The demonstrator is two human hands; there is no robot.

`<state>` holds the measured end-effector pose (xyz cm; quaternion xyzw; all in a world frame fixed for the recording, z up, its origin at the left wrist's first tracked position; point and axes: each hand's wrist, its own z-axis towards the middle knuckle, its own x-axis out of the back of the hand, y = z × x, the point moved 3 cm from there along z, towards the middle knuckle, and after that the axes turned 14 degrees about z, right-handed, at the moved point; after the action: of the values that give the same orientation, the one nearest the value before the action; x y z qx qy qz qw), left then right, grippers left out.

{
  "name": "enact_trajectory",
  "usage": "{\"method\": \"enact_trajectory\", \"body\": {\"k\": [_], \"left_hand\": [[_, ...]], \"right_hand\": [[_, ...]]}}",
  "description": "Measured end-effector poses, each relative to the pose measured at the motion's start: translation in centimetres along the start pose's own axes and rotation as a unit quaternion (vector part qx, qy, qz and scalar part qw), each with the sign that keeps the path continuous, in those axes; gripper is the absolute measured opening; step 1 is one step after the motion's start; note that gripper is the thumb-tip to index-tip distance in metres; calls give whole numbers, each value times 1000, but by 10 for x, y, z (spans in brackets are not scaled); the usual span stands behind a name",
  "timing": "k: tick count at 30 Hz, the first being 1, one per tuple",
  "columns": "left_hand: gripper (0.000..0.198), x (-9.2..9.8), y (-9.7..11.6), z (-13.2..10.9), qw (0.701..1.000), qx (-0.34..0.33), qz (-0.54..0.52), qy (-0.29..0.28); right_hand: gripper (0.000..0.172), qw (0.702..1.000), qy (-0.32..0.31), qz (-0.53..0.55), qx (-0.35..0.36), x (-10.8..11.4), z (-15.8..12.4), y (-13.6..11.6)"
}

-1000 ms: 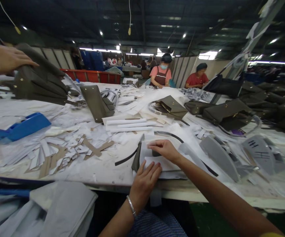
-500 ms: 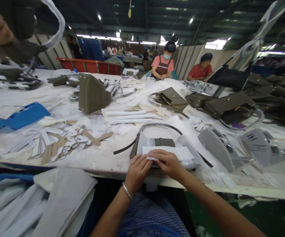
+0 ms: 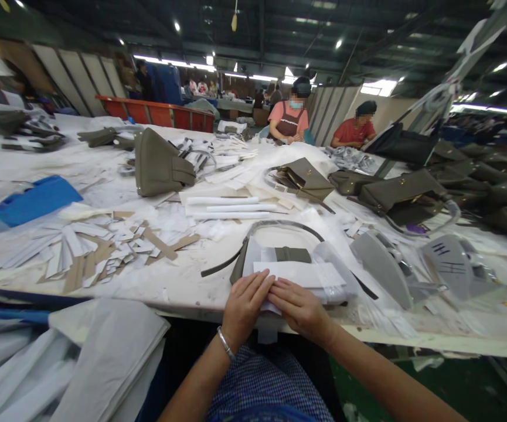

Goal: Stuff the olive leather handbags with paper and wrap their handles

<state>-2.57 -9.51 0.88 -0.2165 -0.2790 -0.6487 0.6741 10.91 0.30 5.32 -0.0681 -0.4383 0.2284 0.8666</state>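
Note:
An olive handbag (image 3: 238,266) lies flat before me at the table's front edge, mostly covered by white wrapping and clear plastic. Across its upper part runs an olive band (image 3: 292,254). A folded white paper strip (image 3: 297,272) lies over it, and a dark strap (image 3: 222,266) loops around the back. My left hand (image 3: 245,305), with a silver bangle at the wrist, rests its outstretched fingers on the strip's left end. Beside it, my right hand (image 3: 301,309) lies with long, flat fingers along the near edge of the wrapping. Fingertips of both hands almost meet.
Paper and cardboard scraps (image 3: 90,252) spread to the left, near a blue sheet-like piece (image 3: 46,196). An upright olive bag (image 3: 159,164) and several more bags (image 3: 405,190) stand beyond. Grey shaped pieces (image 3: 383,264) lie right. Two co-workers (image 3: 288,120) sit across the table.
My right hand has slid back and down off the paper strip, uncovering more of it. The strip lies flatter. At upper left, a person's hand with a bag has left the view.

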Motion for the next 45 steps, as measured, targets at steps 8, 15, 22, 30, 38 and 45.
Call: {"method": "enact_trajectory", "body": {"k": [8, 15, 22, 30, 38, 45], "left_hand": [[40, -1, 0, -1, 999, -18, 29, -26], [41, -3, 1, -4, 999, -23, 45, -17], [42, -8, 2, -6, 999, -12, 40, -10], [41, -9, 3, -7, 999, -13, 37, -14], [42, -6, 5, -7, 998, -10, 66, -12], [43, -7, 5, -7, 997, -24, 69, -7]], "right_hand": [[27, 976, 16, 6, -217, 50, 31, 54], [35, 918, -251, -45, -305, 27, 55, 139], [33, 911, -291, -34, -291, 0, 82, 136], [36, 917, -269, -76, -285, -22, 95, 125], [36, 945, -250, -18, -209, -9, 72, 100], [39, 972, -156, 3, -175, 7, 26, 51]]}}
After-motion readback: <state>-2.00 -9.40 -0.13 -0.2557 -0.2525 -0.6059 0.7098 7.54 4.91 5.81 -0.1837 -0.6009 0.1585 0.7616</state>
